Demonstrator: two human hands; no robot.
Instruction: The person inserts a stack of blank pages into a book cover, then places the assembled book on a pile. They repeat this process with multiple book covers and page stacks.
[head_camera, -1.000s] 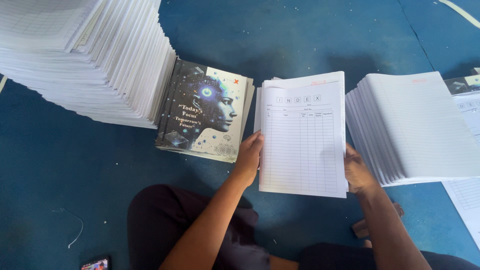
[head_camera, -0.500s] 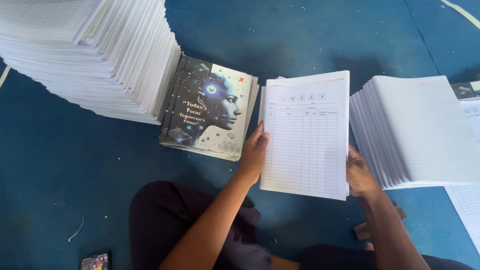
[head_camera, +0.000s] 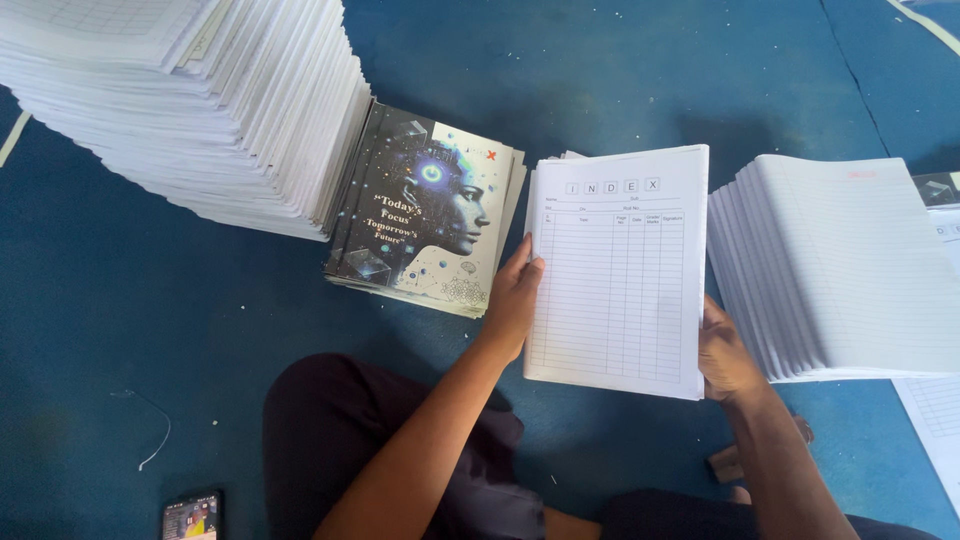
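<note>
Left hand (head_camera: 512, 300) grips the left edge of a block of ruled pages (head_camera: 618, 270), thumb on the front sheet, fingers curled behind. Right hand (head_camera: 728, 352) clamps the lower right edge the same way, thumb tip just showing. The block is held up above the blue floor (head_camera: 620, 70), between the two hands, with a printed table sheet facing up.

Just left of the left hand: a short pile of covers (head_camera: 425, 212), dark with a face design, lying flat. Beyond it, a tall slanting stack of white page blocks (head_camera: 190, 100). Right of the block: a lower stack of lined blocks (head_camera: 840, 265).

Judgement: the held block has no cover on it yet; both white stacks look uncovered too, so most of the work appears left.
</note>
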